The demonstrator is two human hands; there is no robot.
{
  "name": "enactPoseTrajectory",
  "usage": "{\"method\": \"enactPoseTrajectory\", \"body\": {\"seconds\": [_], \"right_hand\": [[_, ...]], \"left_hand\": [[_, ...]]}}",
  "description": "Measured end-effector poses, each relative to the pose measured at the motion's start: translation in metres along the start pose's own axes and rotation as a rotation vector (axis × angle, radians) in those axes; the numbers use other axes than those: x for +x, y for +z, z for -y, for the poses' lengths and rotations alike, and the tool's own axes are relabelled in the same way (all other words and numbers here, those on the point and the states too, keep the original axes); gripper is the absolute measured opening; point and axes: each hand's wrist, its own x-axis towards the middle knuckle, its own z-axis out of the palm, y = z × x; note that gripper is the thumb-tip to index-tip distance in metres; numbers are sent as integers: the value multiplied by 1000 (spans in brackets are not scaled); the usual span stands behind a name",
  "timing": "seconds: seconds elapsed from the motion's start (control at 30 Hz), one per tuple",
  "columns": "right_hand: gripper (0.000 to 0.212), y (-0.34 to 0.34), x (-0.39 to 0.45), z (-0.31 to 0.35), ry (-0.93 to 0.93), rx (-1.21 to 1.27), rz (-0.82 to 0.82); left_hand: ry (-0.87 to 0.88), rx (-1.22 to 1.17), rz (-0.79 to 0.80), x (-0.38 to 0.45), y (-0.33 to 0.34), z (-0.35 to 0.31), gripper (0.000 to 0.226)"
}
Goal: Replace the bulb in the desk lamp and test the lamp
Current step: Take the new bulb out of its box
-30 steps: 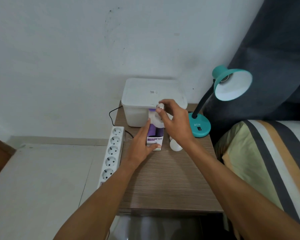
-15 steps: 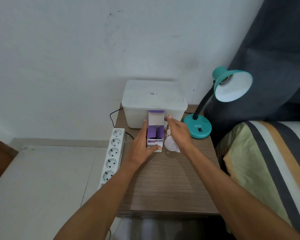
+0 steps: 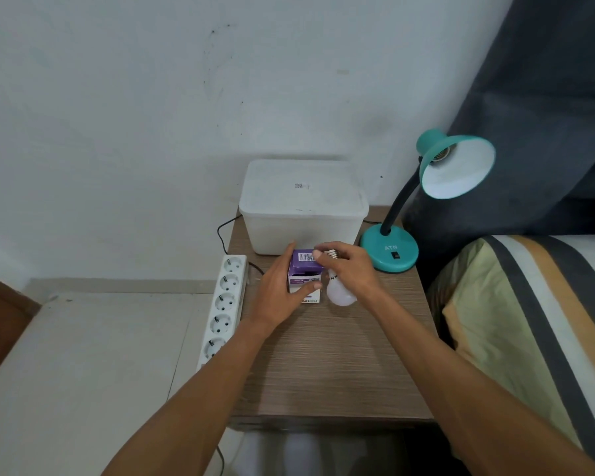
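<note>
On the bedside table (image 3: 323, 372), a lidded storage box (image 3: 303, 204) sits against the back edge, the desk lamp (image 3: 392, 249) at the back right corner; the bulb carton (image 3: 304, 274) stands before the box, the bulb (image 3: 339, 293) just right of it; a power strip (image 3: 225, 304) lies along the left edge

A pale, scuffed wall (image 3: 152, 115) rises behind a small wood-grain table (image 3: 340, 365). Light floor tiles (image 3: 83, 355) lie to the left. A bed (image 3: 536, 321) with striped bedding stands at right, beneath a dark curtain (image 3: 547, 115). Lighting is soft and even.
</note>
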Motion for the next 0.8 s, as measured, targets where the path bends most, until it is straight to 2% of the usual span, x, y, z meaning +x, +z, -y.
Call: {"method": "enactPoseTrajectory", "body": {"seconds": [0.2,0.37,0.47,0.67,0.8], "right_hand": [[32,2,-2,-8,-51,-99,1],[38,6,-3,-12,-109,-328,-35],[41,10,-2,-14,-139,-447,-52],[38,13,-4,-12,-138,-471,-70],[49,10,-5,-5,-55,-460,-115]], "left_hand": [[12,-8,22,-2,-4,-2,98],[-4,-15,20,-4,-3,-4,106],[12,-19,23,-5,-2,-1,103],[38,-43,7,-12,1,1,87],[18,-49,-22,-8,3,0,85]]}}
